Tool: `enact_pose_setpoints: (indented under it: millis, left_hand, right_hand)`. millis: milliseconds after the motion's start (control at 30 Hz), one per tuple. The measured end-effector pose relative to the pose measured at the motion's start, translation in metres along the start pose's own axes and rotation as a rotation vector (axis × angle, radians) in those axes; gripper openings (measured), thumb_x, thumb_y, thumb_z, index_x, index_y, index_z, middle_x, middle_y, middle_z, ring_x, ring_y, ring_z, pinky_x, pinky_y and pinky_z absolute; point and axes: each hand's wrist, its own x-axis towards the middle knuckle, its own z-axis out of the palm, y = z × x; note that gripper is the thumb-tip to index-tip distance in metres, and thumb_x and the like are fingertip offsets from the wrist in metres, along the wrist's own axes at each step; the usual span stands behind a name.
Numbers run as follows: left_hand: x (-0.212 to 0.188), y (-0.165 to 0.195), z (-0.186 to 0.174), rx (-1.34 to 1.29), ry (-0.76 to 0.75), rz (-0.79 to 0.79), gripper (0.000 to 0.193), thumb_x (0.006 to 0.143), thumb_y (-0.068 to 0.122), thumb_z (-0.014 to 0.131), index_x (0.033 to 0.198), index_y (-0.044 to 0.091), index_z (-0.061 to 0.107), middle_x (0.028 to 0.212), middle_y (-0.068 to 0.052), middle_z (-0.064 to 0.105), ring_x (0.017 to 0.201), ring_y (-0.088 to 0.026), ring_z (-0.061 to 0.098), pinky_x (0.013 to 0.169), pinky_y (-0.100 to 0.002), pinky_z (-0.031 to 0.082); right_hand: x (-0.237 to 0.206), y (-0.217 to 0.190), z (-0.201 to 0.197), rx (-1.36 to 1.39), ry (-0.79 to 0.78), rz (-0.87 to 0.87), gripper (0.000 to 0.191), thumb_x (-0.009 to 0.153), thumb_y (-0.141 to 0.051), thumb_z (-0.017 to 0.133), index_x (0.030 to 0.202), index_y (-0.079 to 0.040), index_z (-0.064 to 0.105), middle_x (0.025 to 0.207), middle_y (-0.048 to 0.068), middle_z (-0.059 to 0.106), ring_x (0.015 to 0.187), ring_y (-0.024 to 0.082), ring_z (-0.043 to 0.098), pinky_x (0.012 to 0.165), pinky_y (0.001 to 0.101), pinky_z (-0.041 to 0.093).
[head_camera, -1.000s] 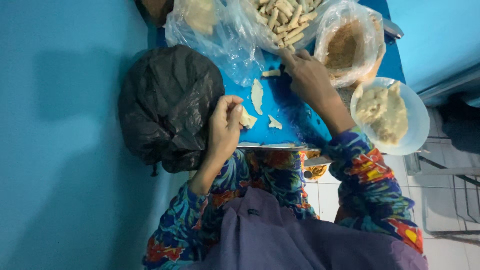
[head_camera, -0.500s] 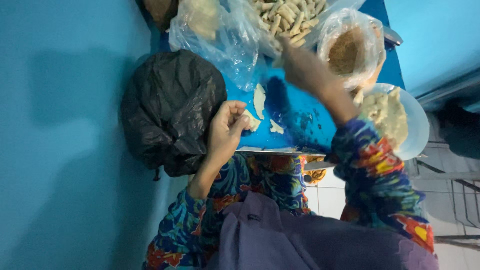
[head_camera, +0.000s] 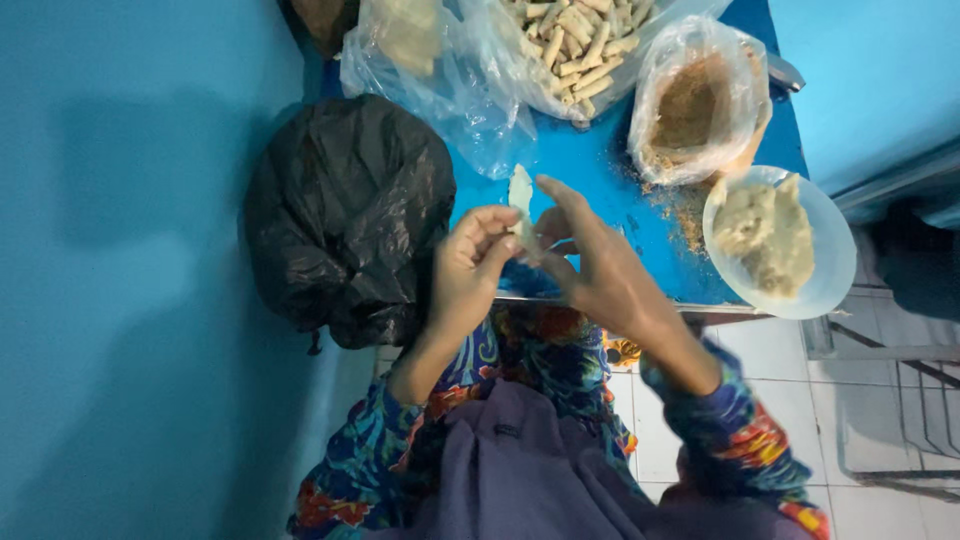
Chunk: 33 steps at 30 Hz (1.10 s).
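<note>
Both hands meet above the near edge of the blue table (head_camera: 610, 175), and between them sits a pale strip of dough (head_camera: 520, 205). The left hand (head_camera: 470, 265) has its fingers curled in, thumb and fingertips pinched on the strip's lower part. The right hand (head_camera: 600, 270) comes in from the other side, fingers half spread, the forefinger stretched out past the strip's top and the thumb tucked against it; how firmly it grips, I can't tell. The strip stands nearly upright, its upper end poking free above the fingers. To the left, a crumpled black bag (head_camera: 345, 215) bulges off the table's side. At the far edge lies a clear bag of rolls (head_camera: 575, 45), pale little cylinders heaped together, with another clear bag (head_camera: 410, 40) beside it. Right of those, an open bag of brown crumbs (head_camera: 695, 105), some spilled on the tabletop. Near the right corner, a bowl (head_camera: 830, 270) holds a lump of pale filling (head_camera: 765, 230). Bright patterned sleeves (head_camera: 730, 430) show below.
</note>
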Motion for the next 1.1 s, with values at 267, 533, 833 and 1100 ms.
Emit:
enact_pose_setpoints:
  millis: [267,533,833,1100]
  left_hand:
    - [-0.014,0.019,0.029,0.199,-0.003,0.036,0.028,0.1,-0.002,0.062,0.128,-0.004,0.061,0.117,-0.011,0.073,0.103,-0.013,0.073,0.09,-0.028,0.06]
    - [-0.016,0.017,0.038,0.201,-0.044,0.069,0.03,0.099,-0.001,0.065,0.128,-0.002,0.059,0.114,-0.01,0.072,0.099,-0.012,0.07,0.087,-0.027,0.058]
    - [-0.007,-0.021,0.015,-0.01,0.062,0.008,0.022,0.094,-0.006,0.058,0.115,-0.001,0.058,0.104,-0.003,0.06,0.094,-0.009,0.057,0.087,-0.025,0.049]
    - [-0.005,0.007,-0.004,0.257,0.167,0.076,0.012,0.105,0.002,0.046,0.114,0.002,0.054,0.099,-0.004,0.057,0.085,-0.01,0.059,0.078,-0.025,0.05]
  right_hand:
    - [-0.021,0.03,0.017,0.373,0.183,0.107,0.068,0.092,0.007,0.07,0.152,-0.007,0.041,0.109,0.007,0.065,0.105,0.016,0.067,0.098,0.0342,0.057]
    - [-0.035,0.047,0.028,0.501,0.303,0.126,0.06,0.099,0.008,0.064,0.152,-0.005,0.039,0.108,0.007,0.063,0.101,0.014,0.063,0.092,0.0302,0.054]
    - [-0.033,0.055,0.023,0.98,0.486,0.257,0.06,0.096,0.003,0.061,0.15,-0.007,0.036,0.105,0.002,0.059,0.099,0.015,0.065,0.087,0.0329,0.058]
    - [-0.037,0.072,0.01,1.165,0.531,0.219,0.054,0.101,-0.001,0.062,0.149,-0.009,0.041,0.109,0.001,0.058,0.102,0.014,0.063,0.089,0.0332,0.056]
